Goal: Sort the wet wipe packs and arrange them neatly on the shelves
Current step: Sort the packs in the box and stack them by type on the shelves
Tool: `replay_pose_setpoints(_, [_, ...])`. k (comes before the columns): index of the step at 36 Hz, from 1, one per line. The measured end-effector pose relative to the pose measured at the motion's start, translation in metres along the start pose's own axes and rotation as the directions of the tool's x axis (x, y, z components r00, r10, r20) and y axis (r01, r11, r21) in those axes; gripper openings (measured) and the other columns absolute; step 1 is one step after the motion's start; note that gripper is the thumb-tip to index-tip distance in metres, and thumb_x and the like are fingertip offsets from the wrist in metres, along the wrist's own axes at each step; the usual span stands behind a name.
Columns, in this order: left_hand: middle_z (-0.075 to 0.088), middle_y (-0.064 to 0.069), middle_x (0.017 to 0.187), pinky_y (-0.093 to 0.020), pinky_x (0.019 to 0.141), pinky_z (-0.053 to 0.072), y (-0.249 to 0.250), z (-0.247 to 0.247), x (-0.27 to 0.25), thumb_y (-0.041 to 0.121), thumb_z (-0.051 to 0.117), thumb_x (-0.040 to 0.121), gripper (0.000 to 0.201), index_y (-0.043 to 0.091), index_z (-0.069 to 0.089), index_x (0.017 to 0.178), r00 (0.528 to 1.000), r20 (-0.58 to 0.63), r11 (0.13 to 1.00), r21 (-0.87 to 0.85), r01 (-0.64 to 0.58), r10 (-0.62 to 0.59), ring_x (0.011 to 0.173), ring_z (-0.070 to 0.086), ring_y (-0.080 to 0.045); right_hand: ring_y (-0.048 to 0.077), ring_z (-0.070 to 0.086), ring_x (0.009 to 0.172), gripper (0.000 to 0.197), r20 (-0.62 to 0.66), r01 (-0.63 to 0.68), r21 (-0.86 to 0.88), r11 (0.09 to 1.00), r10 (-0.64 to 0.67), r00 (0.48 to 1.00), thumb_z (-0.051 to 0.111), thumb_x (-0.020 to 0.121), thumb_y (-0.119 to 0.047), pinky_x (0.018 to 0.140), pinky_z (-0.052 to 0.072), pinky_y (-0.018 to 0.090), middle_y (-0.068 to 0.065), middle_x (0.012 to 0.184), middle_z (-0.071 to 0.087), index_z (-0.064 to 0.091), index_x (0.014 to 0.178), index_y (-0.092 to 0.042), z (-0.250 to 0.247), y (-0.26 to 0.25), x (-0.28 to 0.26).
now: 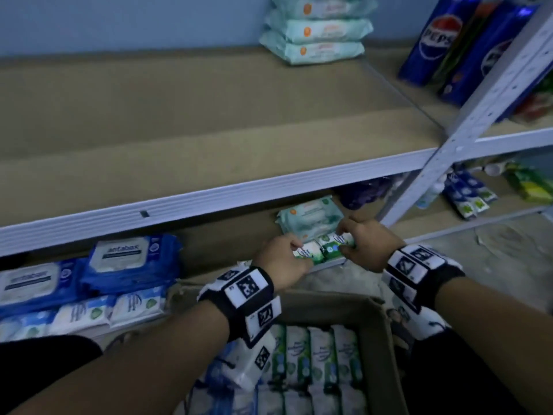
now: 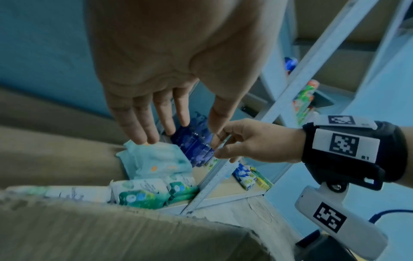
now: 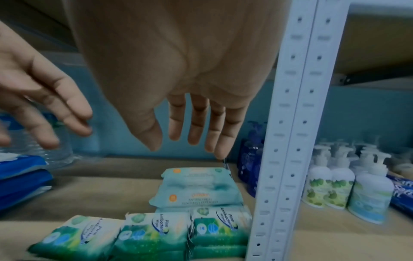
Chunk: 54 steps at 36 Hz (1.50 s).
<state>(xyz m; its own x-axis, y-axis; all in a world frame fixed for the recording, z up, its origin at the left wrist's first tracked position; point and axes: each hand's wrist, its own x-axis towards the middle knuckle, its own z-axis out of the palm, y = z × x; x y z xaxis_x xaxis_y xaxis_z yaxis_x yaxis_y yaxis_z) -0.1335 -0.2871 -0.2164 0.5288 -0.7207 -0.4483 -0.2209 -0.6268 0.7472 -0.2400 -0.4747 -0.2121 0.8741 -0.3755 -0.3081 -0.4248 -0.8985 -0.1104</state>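
Hovering: both hands released, left (image 1: 284, 259), right (image 1: 366, 245) | green wipe packs (image 3: 154, 231) just below fingertips

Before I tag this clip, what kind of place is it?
Probably a shop stockroom or small store: metal shelving stocked with wipe packs, Pepsi packs and soap bottles, plus an open carton of wipes on the floor.

— Where are you standing?

— You're in a shop stockroom or store aisle. Slotted white metal shelving (image 1: 490, 94) with board decks surrounds you, stocked with goods in multiples: wet wipe packs (image 1: 314, 31), blue Pepsi packs (image 1: 434, 40), rows of pump bottles (image 3: 335, 180).

— Anything else?

— A cardboard carton (image 1: 380, 324) of identical packs sits open at your feet.
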Motion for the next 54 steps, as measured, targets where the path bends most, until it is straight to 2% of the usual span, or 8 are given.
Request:
replay_pose_setpoints(9, [0.062, -0.005, 0.129, -0.028, 0.080, 0.048, -0.016, 0.019, 0.099, 0.056, 0.060, 0.089, 0.066, 0.016, 0.050, 0.141, 0.974, -0.078, 0.970, -0.131, 0.203, -0.214, 0.105, 0.062, -0.023, 0.036, 0.055, 0.114, 0.049, -0.014, -0.142, 0.075, 0.987, 0.143, 0.990, 0.065, 0.090, -0.037, 0.087, 0.048, 0.039, 0.018, 0.133, 0.050, 0.051, 0.129, -0.010, 0.051, 0.024, 0.082])
replay_pose_setpoints(14, [0.050, -0.007, 0.139, -0.029, 0.090, 0.043, -0.022, 0.037, 0.144, 0.035, 0.059, 0.097, 0.061, 0.005, 0.040, 0.147, 0.962, -0.007, 0.918, -0.302, 0.258, -0.272, 0.118, 0.053, -0.023, 0.038, 0.051, 0.119, 0.059, 0.005, -0.197, 0.108, 0.974, 0.198, 0.980, 0.068, 0.089, -0.039, 0.095, 0.044, 0.040, 0.022, 0.135, 0.049, 0.048, 0.134, -0.006, 0.077, 0.046, 0.124])
replay_pose_setpoints(18, [0.056, -0.009, 0.133, -0.013, 0.066, 0.044, -0.036, 0.046, 0.170, 0.014, 0.070, 0.090, 0.056, 0.000, 0.047, 0.138, 0.973, -0.079, 0.912, -0.371, 0.174, -0.218, 0.118, 0.057, -0.024, 0.041, 0.048, 0.125, 0.074, 0.019, -0.296, 0.182, 0.938, 0.298, 0.954, 0.062, 0.089, -0.054, 0.098, 0.043, 0.042, 0.021, 0.143, 0.043, 0.039, 0.143, -0.009, 0.097, 0.058, 0.151])
replay_pose_setpoints(23, [0.068, -0.011, 0.120, -0.043, 0.098, 0.052, -0.053, 0.052, 0.197, 0.046, 0.088, 0.062, 0.080, 0.004, 0.062, 0.126, 0.968, 0.016, 0.893, -0.381, 0.238, -0.252, 0.108, 0.066, -0.028, 0.037, 0.031, 0.142, 0.113, 0.073, -0.445, 0.403, 0.799, 0.457, 0.886, 0.053, 0.071, -0.081, 0.116, 0.030, 0.043, 0.017, 0.157, 0.030, 0.013, 0.156, -0.018, 0.115, 0.068, 0.178])
replay_pose_setpoints(28, [0.058, -0.014, 0.133, -0.043, 0.102, 0.047, -0.050, 0.047, 0.213, 0.047, 0.070, 0.086, 0.065, 0.007, 0.052, 0.135, 0.964, -0.041, 0.944, -0.218, 0.248, -0.262, 0.120, 0.058, -0.029, 0.025, 0.043, 0.136, 0.099, 0.154, -0.534, 0.564, 0.630, 0.555, 0.818, 0.068, 0.085, -0.055, 0.113, 0.032, 0.031, 0.009, 0.153, 0.039, 0.014, 0.155, -0.009, 0.122, 0.074, 0.195])
replay_pose_setpoints(36, [0.059, -0.015, 0.132, -0.034, 0.090, 0.048, -0.052, 0.054, 0.229, 0.041, 0.065, 0.092, 0.056, 0.004, 0.055, 0.132, 0.952, -0.041, 0.945, -0.141, 0.294, -0.302, 0.121, 0.058, -0.030, 0.028, 0.047, 0.130, 0.071, 0.106, -0.510, 0.574, 0.640, 0.559, 0.822, 0.068, 0.087, -0.037, 0.108, 0.037, 0.035, 0.011, 0.143, 0.046, 0.039, 0.144, -0.007, 0.118, 0.068, 0.207])
replay_pose_setpoints(46, [0.060, -0.015, 0.127, -0.045, 0.097, 0.052, -0.047, 0.042, 0.205, 0.033, 0.074, 0.085, 0.058, 0.002, 0.054, 0.130, 0.919, -0.103, 0.852, -0.424, 0.306, -0.381, 0.114, 0.061, -0.029, 0.026, 0.056, 0.122, 0.104, 0.027, -0.417, 0.522, 0.744, 0.474, 0.880, 0.071, 0.052, -0.067, 0.104, 0.046, 0.037, 0.003, 0.137, 0.058, 0.045, 0.142, -0.020, 0.076, 0.053, 0.189])
replay_pose_setpoints(54, [0.074, -0.008, 0.105, -0.048, 0.085, 0.058, -0.029, 0.019, 0.170, 0.036, 0.088, 0.043, 0.060, 0.012, 0.073, 0.096, 0.922, 0.108, 0.730, -0.579, 0.363, -0.373, 0.090, 0.072, -0.026, 0.031, 0.055, 0.123, 0.093, -0.050, -0.442, 0.448, 0.777, 0.516, 0.855, 0.069, 0.069, -0.062, 0.101, 0.047, 0.037, 0.014, 0.137, 0.055, 0.042, 0.141, -0.009, 0.019, 0.027, 0.129])
